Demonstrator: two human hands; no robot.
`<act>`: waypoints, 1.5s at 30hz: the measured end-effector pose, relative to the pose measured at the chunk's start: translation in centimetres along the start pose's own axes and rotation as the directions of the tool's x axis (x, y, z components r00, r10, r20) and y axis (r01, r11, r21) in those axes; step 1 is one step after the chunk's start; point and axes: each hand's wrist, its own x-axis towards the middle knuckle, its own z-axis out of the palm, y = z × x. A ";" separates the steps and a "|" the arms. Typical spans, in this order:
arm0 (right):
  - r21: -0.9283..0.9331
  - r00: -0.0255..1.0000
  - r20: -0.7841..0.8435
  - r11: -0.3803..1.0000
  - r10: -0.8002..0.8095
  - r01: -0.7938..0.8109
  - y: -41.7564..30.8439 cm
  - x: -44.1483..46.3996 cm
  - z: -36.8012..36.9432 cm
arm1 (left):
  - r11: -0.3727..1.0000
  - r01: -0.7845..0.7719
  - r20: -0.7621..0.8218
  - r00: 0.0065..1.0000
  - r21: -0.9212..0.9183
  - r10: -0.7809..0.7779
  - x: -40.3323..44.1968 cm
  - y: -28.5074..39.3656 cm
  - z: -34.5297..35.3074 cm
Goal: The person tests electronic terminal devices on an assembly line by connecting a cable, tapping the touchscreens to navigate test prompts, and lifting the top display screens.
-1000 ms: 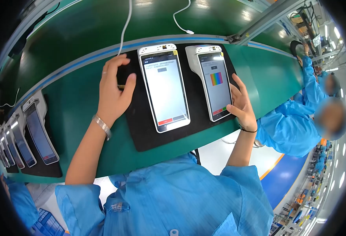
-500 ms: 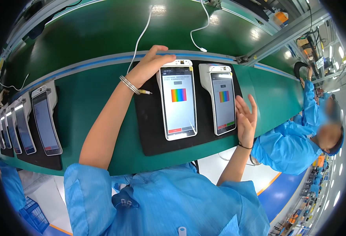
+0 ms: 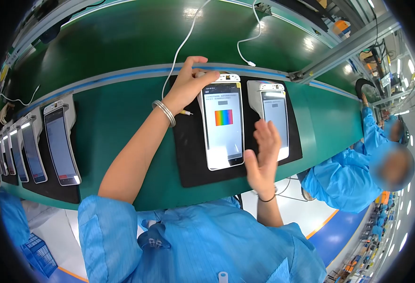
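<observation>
Two white handheld payment terminals lie side by side on a black mat (image 3: 191, 165). The left terminal (image 3: 224, 139) shows a rainbow colour block on its lit screen. My left hand (image 3: 192, 84) grips its upper left corner, thumb on the top edge, index finger raised. Beneath that wrist a cable plug (image 3: 186, 112) pokes out. The right terminal (image 3: 274, 107) has a pale screen with a small grey button and no colour block. My right hand (image 3: 264, 162) hovers over its lower left side, fingers stretched out and thumb apart, holding nothing; it hides part of the screen.
More terminals (image 3: 61, 144) stand in a row on the left of the green bench (image 3: 118, 122). A white cable (image 3: 242, 49) lies on the raised surface behind. A metal post (image 3: 344, 47) rises at back right. Co-workers in blue (image 3: 344, 174) sit to the right; a blue crate (image 3: 40, 254) is lower left.
My right hand has moved left from beside the right terminal to over its lower left side. The right terminal's colour block has gone from view. My left hand stays on the left terminal.
</observation>
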 end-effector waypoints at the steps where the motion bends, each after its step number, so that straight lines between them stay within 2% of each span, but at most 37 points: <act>1: 0.091 0.998 0.013 0.994 0.060 -0.061 0.4 -0.4 1.0 | 0.999 -0.014 -0.002 1.000 -0.039 0.014 -0.1 -0.1 0.1; 2: 0.181 0.992 0.035 0.976 0.117 -0.122 0.6 -1.0 1.8 | 0.996 -0.029 -0.006 1.000 -0.079 0.029 -0.3 -0.1 0.2; 3: 0.063 0.995 0.037 0.993 0.094 -0.097 0.4 -1.2 2.0 | 0.992 -0.044 -0.014 0.999 -0.119 0.043 -0.3 0.0 0.2; 6: 0.251 0.971 0.144 0.942 0.193 -0.224 0.3 -1.0 1.6 | 0.977 -0.162 0.022 0.986 -0.141 0.167 -0.6 1.2 0.3; 7: 0.215 0.972 0.158 0.955 0.171 -0.203 0.3 -0.9 1.4 | 0.968 -0.179 0.042 0.981 -0.176 0.189 -0.9 2.1 0.4; 10: 0.212 0.978 0.193 0.970 0.076 -0.117 0.1 -0.6 1.5 | 0.922 -0.373 0.135 0.913 -0.105 0.385 -1.9 4.6 0.7; 11: 0.238 0.977 0.202 0.964 0.068 -0.116 0.2 -0.7 1.4 | 0.929 -0.365 0.199 0.907 -0.061 0.370 -2.6 6.0 0.6; 14: 0.287 0.984 0.175 0.956 0.018 -0.068 0.5 -1.4 1.3 | 0.875 -0.481 0.314 0.841 0.061 0.441 -4.0 8.5 0.3; 17: 0.248 0.984 0.175 0.969 -0.030 -0.014 1.5 -2.3 0.9 | 0.807 -0.571 0.392 0.784 0.150 0.482 -4.9 10.1 0.0; 25: 0.166 0.984 0.168 0.986 -0.061 0.033 1.1 -2.8 0.6 | 0.720 -0.674 0.470 0.695 0.166 0.544 -6.6 11.8 -0.2; 29: 0.153 0.986 0.155 0.987 -0.065 0.041 1.3 -2.9 0.5 | 0.631 -0.758 0.503 0.614 0.163 0.608 -6.8 12.2 -0.4; 34: 0.148 0.985 0.158 0.988 -0.071 0.048 1.1 -2.9 0.4 | 0.602 -0.782 0.533 0.582 0.161 0.614 -6.8 12.4 -0.6; 35: 0.139 0.982 0.168 0.988 -0.091 0.068 1.2 -2.8 0.3 | 0.598 -0.785 0.537 0.578 0.161 0.615 -6.7 12.4 -0.6; 38: 0.188 0.982 0.177 0.982 -0.066 0.033 1.1 -2.2 0.4 | 0.770 -0.622 0.444 0.734 0.138 0.514 -5.8 10.9 -0.3; 39: 0.208 0.975 0.217 0.978 -0.046 0.000 1.1 -2.0 0.3 | 0.794 -0.599 0.433 0.746 0.102 0.507 -4.7 9.3 -0.4; 40: 0.208 0.974 0.227 0.978 -0.023 -0.025 1.1 -1.8 0.3 | 0.876 -0.481 0.377 0.820 0.043 0.432 -4.0 8.0 -0.3; 42: 0.312 0.968 0.239 0.938 0.076 -0.150 0.6 -1.3 0.4 | 0.932 -0.361 0.261 0.903 0.029 0.342 -2.2 5.4 -0.4; 43: 0.297 0.965 0.254 0.945 0.061 -0.138 1.0 -1.1 0.2 | 0.950 -0.303 0.234 0.932 0.079 0.278 -1.4 4.1 -0.7; 45: 0.263 0.962 0.257 0.951 0.095 -0.164 0.8 -1.1 0.2 | 0.984 -0.178 0.181 0.968 -0.005 0.176 -0.6 2.0 -0.9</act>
